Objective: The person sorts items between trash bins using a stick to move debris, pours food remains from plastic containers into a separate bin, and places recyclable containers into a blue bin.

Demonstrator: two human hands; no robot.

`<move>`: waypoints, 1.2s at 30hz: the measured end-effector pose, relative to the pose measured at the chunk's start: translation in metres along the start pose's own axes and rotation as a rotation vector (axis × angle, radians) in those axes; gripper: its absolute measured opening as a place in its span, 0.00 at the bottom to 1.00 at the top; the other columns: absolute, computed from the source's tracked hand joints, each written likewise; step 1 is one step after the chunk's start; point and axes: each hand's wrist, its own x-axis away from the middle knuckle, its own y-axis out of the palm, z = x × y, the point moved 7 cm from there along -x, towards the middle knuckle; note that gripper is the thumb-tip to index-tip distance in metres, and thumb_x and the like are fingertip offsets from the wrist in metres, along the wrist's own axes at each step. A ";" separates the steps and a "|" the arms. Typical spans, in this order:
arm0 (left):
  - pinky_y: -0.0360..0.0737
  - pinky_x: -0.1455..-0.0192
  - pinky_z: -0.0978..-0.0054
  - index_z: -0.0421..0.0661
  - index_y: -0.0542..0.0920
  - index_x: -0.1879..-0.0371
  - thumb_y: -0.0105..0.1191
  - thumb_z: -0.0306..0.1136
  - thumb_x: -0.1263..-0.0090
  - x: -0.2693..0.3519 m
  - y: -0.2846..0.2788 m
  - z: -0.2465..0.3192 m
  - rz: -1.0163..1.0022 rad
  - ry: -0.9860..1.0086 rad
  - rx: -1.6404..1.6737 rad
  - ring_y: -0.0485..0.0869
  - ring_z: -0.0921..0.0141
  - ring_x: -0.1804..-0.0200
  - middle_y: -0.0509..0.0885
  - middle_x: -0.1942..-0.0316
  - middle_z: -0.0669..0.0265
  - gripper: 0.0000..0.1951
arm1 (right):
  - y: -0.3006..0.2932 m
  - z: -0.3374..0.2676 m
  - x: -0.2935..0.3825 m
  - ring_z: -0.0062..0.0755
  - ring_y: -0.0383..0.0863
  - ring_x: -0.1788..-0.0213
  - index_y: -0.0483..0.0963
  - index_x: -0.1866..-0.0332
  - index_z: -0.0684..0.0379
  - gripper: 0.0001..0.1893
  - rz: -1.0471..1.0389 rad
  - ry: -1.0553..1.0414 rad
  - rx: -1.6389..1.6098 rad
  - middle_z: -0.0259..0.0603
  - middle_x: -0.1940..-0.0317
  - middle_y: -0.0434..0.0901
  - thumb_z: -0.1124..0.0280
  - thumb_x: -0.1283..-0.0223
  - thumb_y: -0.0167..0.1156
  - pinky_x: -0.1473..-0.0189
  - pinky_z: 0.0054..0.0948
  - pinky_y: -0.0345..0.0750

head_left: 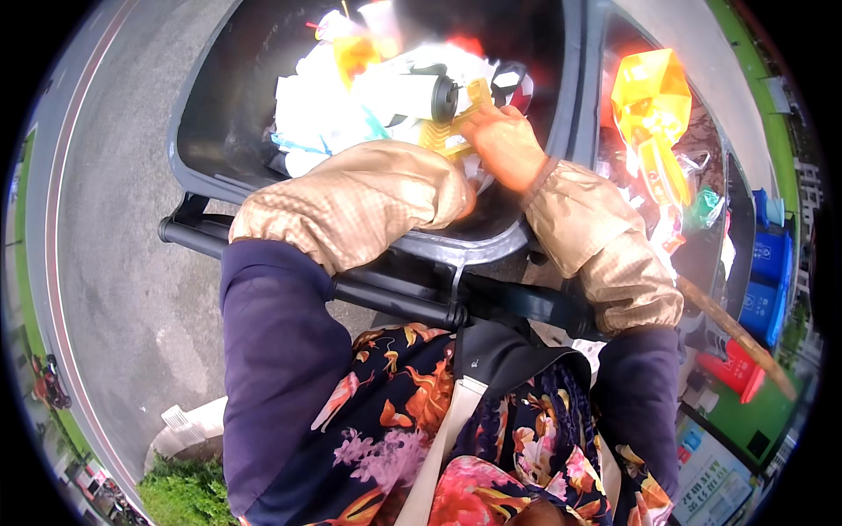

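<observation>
Before me is an open dark grey wheelie bin (182, 151) with loose rubbish inside. My right hand (506, 148) reaches over its near right part, its fingers bent onto a piece of translucent yellow plastic packaging (437, 137). Just left of those fingers lies a white cup (401, 95) with a black lid (445, 98). Only a sliver of my left hand (470, 198) shows past the beige sleeve cover, low inside the bin; its fingers are hidden. White bags and paper (316, 108), overexposed in bright light, fill the left of the heap.
A second open bin on the right holds an orange-yellow bag (651, 92) and green plastic (705, 207). A wooden pole (737, 335) slants beside it. Blue bins (766, 283) and a red bin (733, 369) stand farther right. The bin's handle bar (401, 304) runs before my body.
</observation>
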 end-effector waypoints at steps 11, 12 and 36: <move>0.76 0.63 0.66 0.44 0.80 0.70 0.51 0.37 0.37 0.061 -0.080 0.035 0.198 0.046 -0.269 0.81 0.63 0.64 0.81 0.71 0.61 0.10 | -0.152 0.053 0.097 0.45 0.75 0.58 0.72 0.65 0.64 0.16 0.332 0.122 -0.672 0.44 0.66 0.75 0.83 0.64 0.66 0.56 0.34 0.73; 0.78 0.65 0.67 0.42 0.82 0.73 0.51 0.36 0.36 0.076 -0.099 0.035 0.236 0.065 -0.277 0.83 0.63 0.66 0.83 0.74 0.61 0.11 | -0.175 0.058 0.113 0.45 0.75 0.58 0.71 0.66 0.64 0.15 0.413 0.108 -0.544 0.43 0.66 0.74 0.83 0.63 0.66 0.56 0.34 0.73; 0.80 0.71 0.81 0.40 0.70 0.68 0.55 0.26 0.37 0.046 -0.239 0.084 0.804 0.256 1.251 0.80 0.75 0.70 0.80 0.69 0.61 0.07 | -0.052 0.147 0.229 0.41 0.73 0.45 0.53 0.33 0.58 0.34 0.711 0.614 -1.886 0.50 0.44 0.69 0.62 0.42 0.61 0.48 0.40 0.75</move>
